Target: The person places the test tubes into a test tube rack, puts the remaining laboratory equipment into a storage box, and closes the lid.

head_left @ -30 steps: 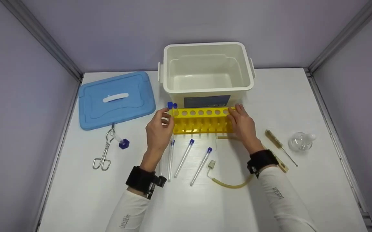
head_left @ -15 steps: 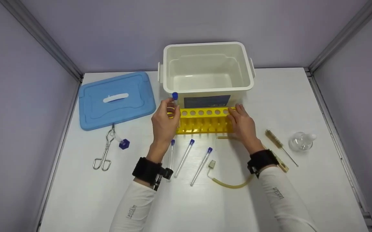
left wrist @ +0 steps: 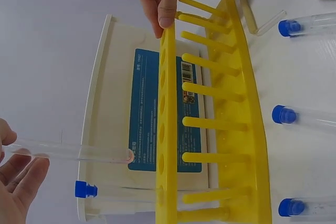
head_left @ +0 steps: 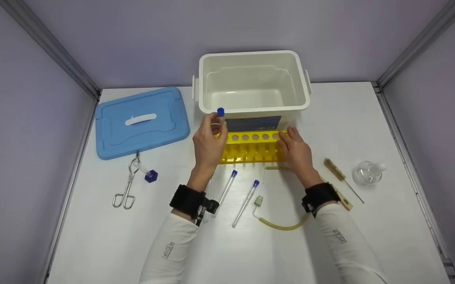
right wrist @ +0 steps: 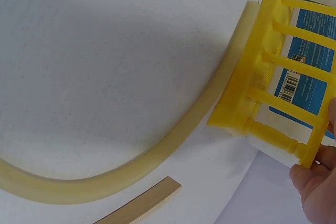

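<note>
My left hand [head_left: 210, 144] pinches a clear test tube [left wrist: 79, 152] with a blue cap [head_left: 220, 111], held upright above the left part of the yellow test tube rack [head_left: 251, 152]. In the left wrist view the tube's rounded bottom is apart from the rack's top bar. A second blue-capped test tube [left wrist: 126, 192] stands in a hole near the rack's left end. My right hand [head_left: 297, 152] grips the rack's right end, thumb and fingers around the top bar [right wrist: 315, 145]. More capped test tubes [head_left: 245, 204] lie on the table in front; my left wrist partly hides one.
Behind the rack stands an open white bin [head_left: 253, 110], with its blue lid [head_left: 142, 126] at the left. Metal tongs [head_left: 127, 191] and a purple-based piece [head_left: 151, 176] lie below the lid. Rubber tubing [head_left: 282, 227], a brush [head_left: 334, 169] and a glass bottle [head_left: 367, 173] are at the right.
My left hand has moved right and up with the test tube, from the rack's left end to above its holes. My right hand has stayed on the rack.
</note>
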`<move>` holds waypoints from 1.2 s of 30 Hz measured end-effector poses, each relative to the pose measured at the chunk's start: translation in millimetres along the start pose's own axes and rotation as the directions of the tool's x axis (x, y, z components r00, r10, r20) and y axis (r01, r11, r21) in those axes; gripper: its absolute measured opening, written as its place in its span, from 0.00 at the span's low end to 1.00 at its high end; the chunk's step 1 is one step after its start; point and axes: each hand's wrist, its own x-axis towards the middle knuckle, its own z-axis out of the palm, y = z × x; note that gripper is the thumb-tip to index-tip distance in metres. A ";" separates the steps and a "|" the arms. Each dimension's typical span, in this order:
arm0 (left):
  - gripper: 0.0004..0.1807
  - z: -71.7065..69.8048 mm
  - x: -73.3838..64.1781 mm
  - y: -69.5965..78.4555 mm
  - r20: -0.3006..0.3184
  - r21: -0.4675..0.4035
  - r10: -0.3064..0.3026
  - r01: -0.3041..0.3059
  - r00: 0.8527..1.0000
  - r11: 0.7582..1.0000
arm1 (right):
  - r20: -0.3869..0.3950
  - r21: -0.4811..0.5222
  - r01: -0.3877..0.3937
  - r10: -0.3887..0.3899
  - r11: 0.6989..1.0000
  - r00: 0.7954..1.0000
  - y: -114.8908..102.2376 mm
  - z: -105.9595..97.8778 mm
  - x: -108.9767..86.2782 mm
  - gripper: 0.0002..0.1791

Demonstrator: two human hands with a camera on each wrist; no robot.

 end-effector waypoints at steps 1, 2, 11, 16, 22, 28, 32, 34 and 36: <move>0.15 0.6 0.2 -0.5 0.003 0.001 -0.007 0.007 1.000 1.000 | -0.003 0.001 0.001 -0.001 1.000 1.000 0.2 0.2 -0.1 0.23; 0.15 1.3 0.3 -1.2 0.006 0.002 -0.012 0.012 1.000 1.000 | -0.008 0.002 0.003 -0.003 1.000 1.000 0.2 0.4 -0.2 0.23; 0.15 8.0 -0.7 -8.9 0.032 0.020 -0.046 0.046 0.998 0.999 | -0.016 0.006 0.010 -0.010 1.000 1.000 1.3 1.1 -1.2 0.22; 0.15 10.8 -2.7 -12.6 0.048 0.046 -0.051 0.049 0.998 0.998 | -0.027 0.008 0.023 -0.022 1.000 0.999 2.5 1.6 -1.9 0.22; 0.13 15.3 -4.5 -16.3 0.054 0.065 -0.056 0.052 0.997 0.997 | -0.036 0.013 0.029 -0.029 0.999 0.999 5.0 2.4 -1.4 0.22; 0.12 20.5 -6.1 -21.4 0.056 0.084 -0.069 0.064 0.996 0.994 | -0.016 0.013 0.002 -0.002 1.000 1.000 4.1 2.1 -1.5 0.23; 0.12 23.2 -8.2 -24.5 0.069 0.098 -0.089 0.082 0.994 0.992 | -0.013 0.014 -0.009 0.009 1.000 1.000 2.2 1.9 -1.4 0.23; 0.12 24.2 -9.0 -26.5 0.074 0.106 -0.094 0.086 0.993 0.991 | -0.012 0.015 -0.010 0.011 1.000 1.000 1.1 1.7 -1.2 0.23; 0.12 24.7 -9.8 -28.4 0.072 0.122 -0.095 0.085 0.993 0.989 | -0.012 0.018 -0.010 0.011 1.000 1.000 -0.2 1.4 -0.7 0.23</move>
